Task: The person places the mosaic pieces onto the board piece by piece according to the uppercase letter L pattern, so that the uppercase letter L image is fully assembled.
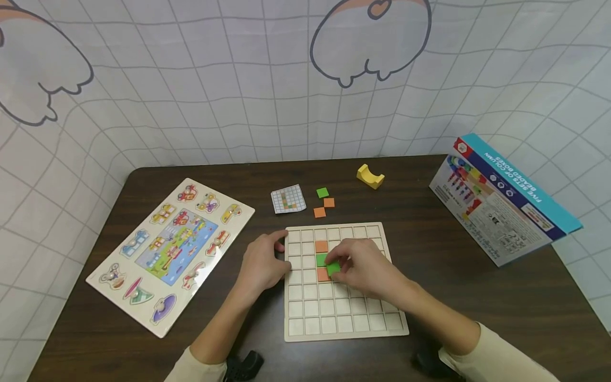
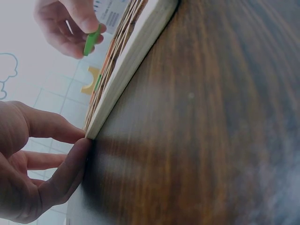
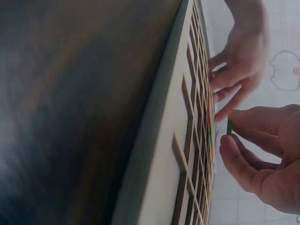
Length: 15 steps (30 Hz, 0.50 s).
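In the head view my right hand (image 1: 365,268) pinches a green square tile (image 1: 333,269) between thumb and fingertips, just over the wooden grid board (image 1: 346,335). The right wrist view shows this green tile (image 3: 229,126) on edge, apart from the board. On the board, an orange tile (image 1: 321,246), a green tile (image 1: 321,260) and another orange tile (image 1: 323,274) sit in one column of cells. My left hand (image 1: 261,261) rests its thumb and a fingertip against the board's left edge, spaced apart along it. Those fingertips also meet the board's rim (image 2: 126,70) in the left wrist view.
Behind the board lie a pattern card (image 1: 288,199), a loose green tile (image 1: 322,192), two orange tiles (image 1: 329,202) and a yellow arch block (image 1: 370,176). A picture puzzle board (image 1: 167,318) lies at left. A printed box (image 1: 501,201) stands at right.
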Tool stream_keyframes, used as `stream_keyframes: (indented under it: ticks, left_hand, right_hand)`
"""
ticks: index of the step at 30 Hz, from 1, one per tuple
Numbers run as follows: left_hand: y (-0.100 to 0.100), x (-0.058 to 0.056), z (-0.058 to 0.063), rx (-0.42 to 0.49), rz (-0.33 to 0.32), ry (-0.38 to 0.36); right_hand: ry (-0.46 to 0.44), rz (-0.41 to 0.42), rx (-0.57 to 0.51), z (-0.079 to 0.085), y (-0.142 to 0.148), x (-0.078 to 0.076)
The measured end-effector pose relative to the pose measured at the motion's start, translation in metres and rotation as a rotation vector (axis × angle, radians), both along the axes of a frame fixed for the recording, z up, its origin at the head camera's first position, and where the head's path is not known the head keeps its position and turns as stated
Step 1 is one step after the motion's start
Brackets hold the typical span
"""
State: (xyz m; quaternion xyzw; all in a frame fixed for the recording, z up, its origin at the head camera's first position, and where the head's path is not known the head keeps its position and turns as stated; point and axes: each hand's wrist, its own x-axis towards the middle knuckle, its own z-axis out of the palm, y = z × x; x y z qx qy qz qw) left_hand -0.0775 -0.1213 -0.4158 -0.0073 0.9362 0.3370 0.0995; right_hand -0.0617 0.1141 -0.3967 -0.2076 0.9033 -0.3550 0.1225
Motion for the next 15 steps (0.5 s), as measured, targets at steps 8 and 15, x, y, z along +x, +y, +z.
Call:
stream_keyframes:
  ticks: [8,15]
  left_hand:
    - [-0.001,0.0,-0.002,-0.003,-0.008,0.024]
    - [-0.001,0.0,-0.001,-0.009,-0.007,0.023]
  right_hand:
    - [0.016,0.029,-0.006,-0.001,-0.005,0.009]
    - [0.009,0.021,-0.007,-0.004,-0.007,0.015]
